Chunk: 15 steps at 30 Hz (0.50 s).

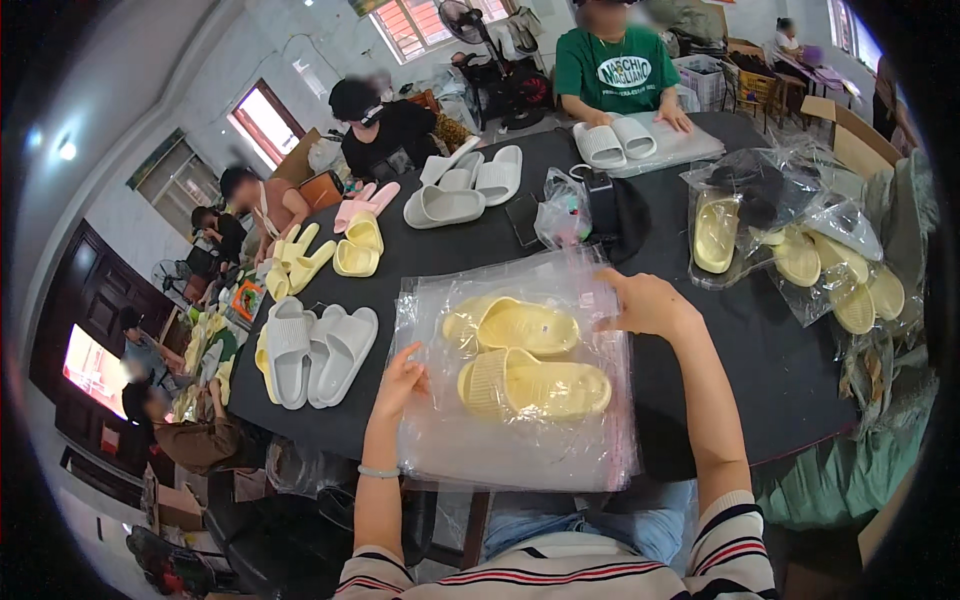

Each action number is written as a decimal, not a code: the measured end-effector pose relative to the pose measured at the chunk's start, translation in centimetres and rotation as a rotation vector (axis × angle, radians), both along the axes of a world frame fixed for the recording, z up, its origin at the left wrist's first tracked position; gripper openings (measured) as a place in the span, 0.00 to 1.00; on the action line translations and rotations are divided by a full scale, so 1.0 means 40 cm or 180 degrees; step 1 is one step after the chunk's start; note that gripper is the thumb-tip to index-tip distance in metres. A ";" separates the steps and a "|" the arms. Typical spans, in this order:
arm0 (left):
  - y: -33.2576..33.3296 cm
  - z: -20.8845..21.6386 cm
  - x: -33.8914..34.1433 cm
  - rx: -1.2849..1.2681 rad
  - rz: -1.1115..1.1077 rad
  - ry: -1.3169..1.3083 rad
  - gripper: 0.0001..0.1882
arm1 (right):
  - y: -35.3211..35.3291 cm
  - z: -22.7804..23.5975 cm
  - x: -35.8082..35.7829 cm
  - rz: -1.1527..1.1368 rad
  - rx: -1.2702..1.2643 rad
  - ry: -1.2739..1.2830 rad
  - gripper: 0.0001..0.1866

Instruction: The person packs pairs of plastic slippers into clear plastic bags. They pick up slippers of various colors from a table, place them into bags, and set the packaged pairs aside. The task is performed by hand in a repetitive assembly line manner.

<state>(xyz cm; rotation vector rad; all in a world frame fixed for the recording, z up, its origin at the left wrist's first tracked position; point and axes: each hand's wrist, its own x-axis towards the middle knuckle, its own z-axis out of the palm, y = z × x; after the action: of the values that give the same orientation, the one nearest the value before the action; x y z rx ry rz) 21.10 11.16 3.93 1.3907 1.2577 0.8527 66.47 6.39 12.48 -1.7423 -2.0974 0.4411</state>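
Head-worn wide fisheye view, looking down and forward, close above the black table (770, 360)

Both hands (648, 303) at clear bag (500, 445), yellow slippers (548, 387) apparently inside.

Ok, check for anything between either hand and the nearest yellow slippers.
Only clear plastic film, which appears to cover the yellow slippers; left hand and right hand are near its edges. Nothing else visible intervenes.

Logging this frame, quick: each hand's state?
Left hand: loosely curled at the slipper bag's left; grip unclear.
Right hand: curled at its far right; grip unclear.
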 end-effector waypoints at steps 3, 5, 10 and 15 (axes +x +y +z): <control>-0.004 -0.040 -0.011 0.0141 0.0146 0.0045 0.23 | -0.018 0.048 0.022 0.1109 -0.0982 0.0576 0.41; -0.007 -0.064 -0.026 0.0325 0.0187 0.0079 0.22 | -0.051 0.062 0.020 0.1064 -0.0370 -0.0116 0.38; -0.020 -0.077 0.000 0.0588 0.0459 -0.0051 0.20 | -0.055 0.028 -0.024 0.0743 0.0619 -0.0277 0.24; -0.049 -0.044 0.006 0.0824 0.0639 -0.0087 0.19 | 0.019 0.005 0.022 0.0137 -0.0221 0.2723 0.13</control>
<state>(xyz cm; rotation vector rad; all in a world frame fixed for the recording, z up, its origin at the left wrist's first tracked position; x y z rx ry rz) 21.34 9.22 2.16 1.4642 1.3161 1.2034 67.34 7.14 12.69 -1.2053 -1.4973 1.0562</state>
